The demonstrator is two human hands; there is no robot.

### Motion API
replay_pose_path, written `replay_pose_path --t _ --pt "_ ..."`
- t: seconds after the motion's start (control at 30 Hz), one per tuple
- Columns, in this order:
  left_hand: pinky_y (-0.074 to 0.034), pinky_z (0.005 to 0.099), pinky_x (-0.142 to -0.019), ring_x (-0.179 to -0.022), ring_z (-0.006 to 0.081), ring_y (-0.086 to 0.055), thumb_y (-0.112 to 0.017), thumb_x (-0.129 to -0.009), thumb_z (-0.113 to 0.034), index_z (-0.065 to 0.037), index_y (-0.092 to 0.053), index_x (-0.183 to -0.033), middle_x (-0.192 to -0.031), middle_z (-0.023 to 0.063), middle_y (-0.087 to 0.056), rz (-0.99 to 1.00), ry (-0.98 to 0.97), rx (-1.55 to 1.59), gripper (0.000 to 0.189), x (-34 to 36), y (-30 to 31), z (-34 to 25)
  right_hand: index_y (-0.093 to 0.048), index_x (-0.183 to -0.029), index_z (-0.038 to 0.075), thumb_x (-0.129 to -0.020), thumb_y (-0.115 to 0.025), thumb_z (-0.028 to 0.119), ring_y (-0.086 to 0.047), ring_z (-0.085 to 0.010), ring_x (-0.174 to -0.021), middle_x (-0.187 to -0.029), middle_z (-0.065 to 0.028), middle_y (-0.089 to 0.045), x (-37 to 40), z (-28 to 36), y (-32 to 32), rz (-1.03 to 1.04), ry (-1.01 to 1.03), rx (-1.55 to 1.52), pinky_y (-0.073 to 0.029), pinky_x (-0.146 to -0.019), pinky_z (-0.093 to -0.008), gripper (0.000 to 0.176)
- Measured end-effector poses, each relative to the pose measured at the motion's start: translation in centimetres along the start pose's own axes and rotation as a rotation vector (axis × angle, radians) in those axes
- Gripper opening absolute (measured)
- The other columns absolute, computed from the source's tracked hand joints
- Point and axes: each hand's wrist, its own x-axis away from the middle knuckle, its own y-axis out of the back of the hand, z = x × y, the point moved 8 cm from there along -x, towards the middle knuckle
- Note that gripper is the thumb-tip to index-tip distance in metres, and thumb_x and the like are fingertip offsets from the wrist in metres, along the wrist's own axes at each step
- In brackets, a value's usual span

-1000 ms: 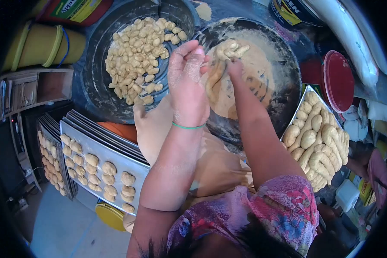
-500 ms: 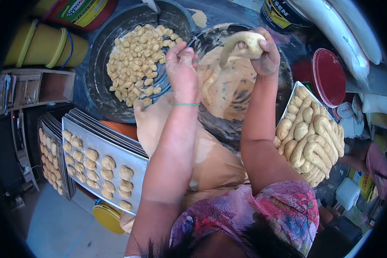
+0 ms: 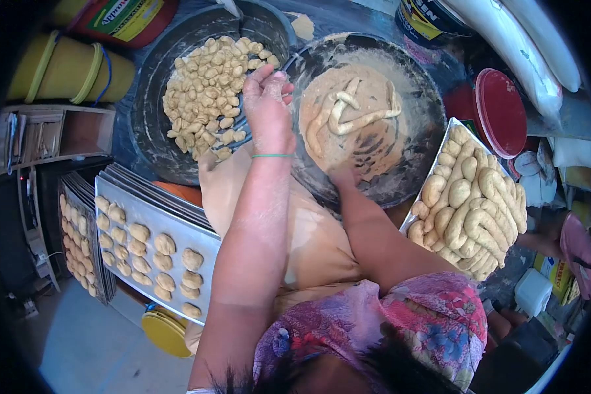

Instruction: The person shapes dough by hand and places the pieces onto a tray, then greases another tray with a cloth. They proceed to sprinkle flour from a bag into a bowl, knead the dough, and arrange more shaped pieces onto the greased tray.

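Note:
My left hand (image 3: 268,105), dusted with flour and wearing a green band at the wrist, hovers between two black basins. Its fingers are loosely curled and apart, and no dough shows in them. Near it, small dough pieces (image 3: 207,92) fill much of the left basin (image 3: 148,134). My right hand (image 3: 344,175) is low at the near side of the right basin (image 3: 417,85), against the flour; its fingers are blurred and hard to make out. Beyond it a long dough rope (image 3: 368,121) lies loosely bent on the brown flour (image 3: 374,85).
On the right, a tray (image 3: 410,217) is heaped with thick dough ropes (image 3: 482,217). At left, a stacked metal tray (image 3: 207,292) carries rows of dough balls (image 3: 164,262). A red-lidded bucket (image 3: 501,113), a yellow bucket (image 3: 62,69) and white sacks (image 3: 522,52) stand around.
The dough rope has left my raised right hand and now lies in the right basin. That hand has dropped toward the basin's near side. My left hand has shifted slightly left.

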Motion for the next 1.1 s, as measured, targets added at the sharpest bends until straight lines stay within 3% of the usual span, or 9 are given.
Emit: replay_pose_path --t 0.2,0.3,0.47,0.5,0.6,0.8,0.87,0.93,1.1 --pt "-0.045 0.0252 -0.070 -0.080 0.0132 -0.057 -0.058 -0.088 -0.011 -0.003 -0.050 -0.117 -0.099 0.0069 -0.057 0.020 0.014 -0.049 0.031 -0.9 0.8 0.6 -0.057 -0.112 -0.002 -0.079 -0.060 0.033 -0.057 -0.0290 -0.108 -0.116 -0.0195 -0.059 -6.9 10.2 -9.7 0.392 0.425 -0.366 -0.047 -0.088 -0.0419 0.048" --pt "-0.046 0.0250 -0.070 -0.079 0.0131 -0.057 -0.059 -0.088 -0.012 -0.003 -0.050 -0.116 -0.098 0.0068 -0.058 0.012 0.029 -0.042 0.031 -1.1 0.8 0.6 -0.059 -0.109 0.000 -0.085 -0.055 0.027 -0.061 -0.0258 -0.096 -0.102 -0.0172 -0.064 -6.6 11.2 -8.0 0.985 0.404 -1.011 -0.049 -0.084 -0.0371 0.036" --pt "-0.046 0.0251 -0.069 -0.079 0.0132 -0.058 -0.059 -0.088 -0.012 -0.003 -0.052 -0.114 -0.096 0.0070 -0.058 0.054 0.030 -0.018 0.029 -0.7 -0.8 0.9 -0.061 -0.106 0.002 -0.092 -0.046 0.020 -0.060 -0.0213 -0.089 -0.096 -0.0098 -0.064 -21.7 7.2 -0.8 0.226 0.345 -0.741 -0.049 -0.075 -0.0353 0.027" --pt "-0.046 0.0252 -0.069 -0.079 0.0133 -0.058 -0.058 -0.088 -0.012 -0.003 -0.052 -0.114 -0.096 0.0071 -0.058 0.067 0.036 -0.032 0.028 -0.5 -1.2 1.0 -0.062 -0.104 0.002 -0.092 -0.044 0.019 -0.060 -0.0225 -0.088 -0.096 -0.0114 -0.065 -21.8 7.5 -0.2 0.381 0.304 -0.863 -0.049 -0.074 -0.0357 0.028" --pt "-0.046 0.0254 -0.069 -0.078 0.0133 -0.058 -0.058 -0.089 -0.012 -0.003 -0.052 -0.113 -0.096 0.0071 -0.058 0.100 0.045 -0.059 0.026 -0.4 -2.1 1.3 -0.055 -0.117 0.004 -0.086 -0.056 0.017 -0.056 -0.0234 -0.083 -0.093 -0.0093 -0.060 -27.1 5.4 3.6 0.022 0.126 -1.355 -0.046 -0.072 -0.0366 0.034" --pt "-0.047 0.0257 -0.068 -0.077 0.0132 -0.058 -0.057 -0.090 -0.013 -0.002 -0.053 -0.111 -0.095 0.0069 -0.059 0.127 0.041 -0.071 0.024 -0.5 -3.1 1.4 -0.044 -0.130 0.005 -0.086 -0.056 0.039 -0.045 -0.0303 -0.120 -0.134 -0.0142 -0.044 -21.9 2.7 5.3 -0.197 0.231 -0.206 -0.037 -0.100 -0.0437 0.057" --pt "-0.047 0.0255 -0.068 -0.076 0.0130 -0.058 -0.056 -0.090 -0.012 -0.002 -0.053 -0.110 -0.094 0.0069 -0.059 0.139 0.036 -0.055 0.023 -0.5 -3.6 1.6 -0.038 -0.133 0.004 -0.081 -0.058 0.046 -0.036 -0.0307 -0.129 -0.143 -0.0145 -0.033 -15.3 5.1 0.8 0.001 0.479 0.290 -0.023 -0.107 -0.0541 0.070" --pt "-0.047 0.0250 -0.067 -0.076 0.0128 -0.058 -0.056 -0.090 -0.012 -0.002 -0.054 -0.110 -0.094 0.0069 -0.059 0.152 0.057 -0.068 0.022 -0.4 -4.1 2.0 -0.048 -0.130 0.003 -0.079 -0.052 0.053 -0.023 -0.0299 -0.136 -0.146 -0.0138 -0.030 -8.8 6.3 -0.6 -0.006 0.562 0.427 -0.013 -0.111 -0.0548 0.071" --pt "-0.047 0.0238 -0.066 -0.075 0.0123 -0.058 -0.055 -0.090 -0.011 -0.002 -0.054 -0.110 -0.093 0.0069 -0.060 0.171 0.065 -0.075 0.021 -0.3 -4.9 2.5 -0.045 -0.133 0.002 -0.079 -0.058 0.046 -0.039 -0.0310 -0.129 -0.136 -0.0203 -0.044 -5.3 7.5 -6.3 0.456 0.632 0.438 -0.023 -0.109 -0.0441 0.071"
